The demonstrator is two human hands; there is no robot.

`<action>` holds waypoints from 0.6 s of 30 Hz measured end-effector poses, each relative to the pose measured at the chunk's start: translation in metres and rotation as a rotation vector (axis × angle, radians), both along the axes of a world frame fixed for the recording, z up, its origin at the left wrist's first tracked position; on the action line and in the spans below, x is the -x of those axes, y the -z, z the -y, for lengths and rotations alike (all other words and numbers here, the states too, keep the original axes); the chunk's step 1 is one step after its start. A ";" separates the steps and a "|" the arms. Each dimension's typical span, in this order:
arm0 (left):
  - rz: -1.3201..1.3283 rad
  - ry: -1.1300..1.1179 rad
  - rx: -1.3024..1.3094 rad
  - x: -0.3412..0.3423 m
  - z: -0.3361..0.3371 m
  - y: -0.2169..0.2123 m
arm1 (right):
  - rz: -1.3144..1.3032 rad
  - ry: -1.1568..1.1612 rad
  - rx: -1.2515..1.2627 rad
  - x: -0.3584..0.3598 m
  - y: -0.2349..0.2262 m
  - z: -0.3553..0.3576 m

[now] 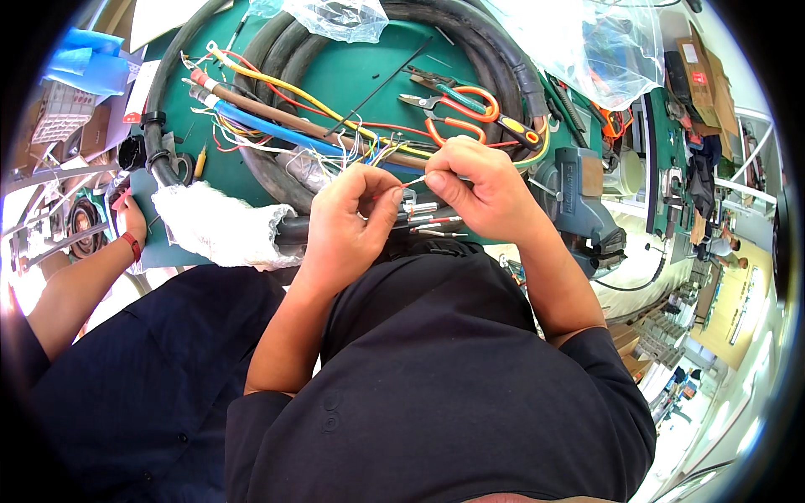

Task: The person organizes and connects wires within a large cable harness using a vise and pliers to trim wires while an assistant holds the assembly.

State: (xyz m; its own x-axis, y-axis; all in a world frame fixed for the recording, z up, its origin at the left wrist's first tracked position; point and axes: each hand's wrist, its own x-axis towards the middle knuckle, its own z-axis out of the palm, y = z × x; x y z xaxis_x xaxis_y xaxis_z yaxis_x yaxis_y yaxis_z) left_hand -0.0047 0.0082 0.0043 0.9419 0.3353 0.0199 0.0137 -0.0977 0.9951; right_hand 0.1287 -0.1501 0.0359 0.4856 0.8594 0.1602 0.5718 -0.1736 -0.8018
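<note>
Across the green workbench [350,74] lies a coiled black cable [506,63], likely heavy and stiff; toward the near edge, left hand [352,220] and right hand [486,189], thumbs pinched to forefingers, clamp a thin wire [412,182], probably light, flexible, best gripped by its insulation.

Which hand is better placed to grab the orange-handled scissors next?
Probably the right hand, just below the scissors; the left hand is farther off. Both hands seem to pinch a thin wire.
</note>
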 end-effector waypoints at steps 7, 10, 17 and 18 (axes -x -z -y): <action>-0.068 -0.133 0.438 -0.003 0.003 0.008 | -0.226 0.237 -0.056 0.003 0.005 0.009; -0.079 -0.177 0.547 -0.008 0.000 0.004 | -0.235 0.244 -0.030 0.007 0.007 0.011; -0.009 -0.219 0.702 -0.010 -0.009 0.015 | -0.328 0.262 0.052 0.018 0.002 0.008; -0.002 -0.228 0.711 -0.010 -0.009 0.014 | -0.323 0.256 0.043 0.020 0.002 0.008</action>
State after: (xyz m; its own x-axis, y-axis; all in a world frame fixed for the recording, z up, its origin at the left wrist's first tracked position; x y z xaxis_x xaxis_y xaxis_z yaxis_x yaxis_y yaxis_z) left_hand 0.0048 0.0171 -0.0096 0.8474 0.4534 -0.2764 -0.0412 0.5751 0.8170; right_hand 0.1088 -0.1576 0.0335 0.7038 0.7070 -0.0693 0.2257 -0.3150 -0.9219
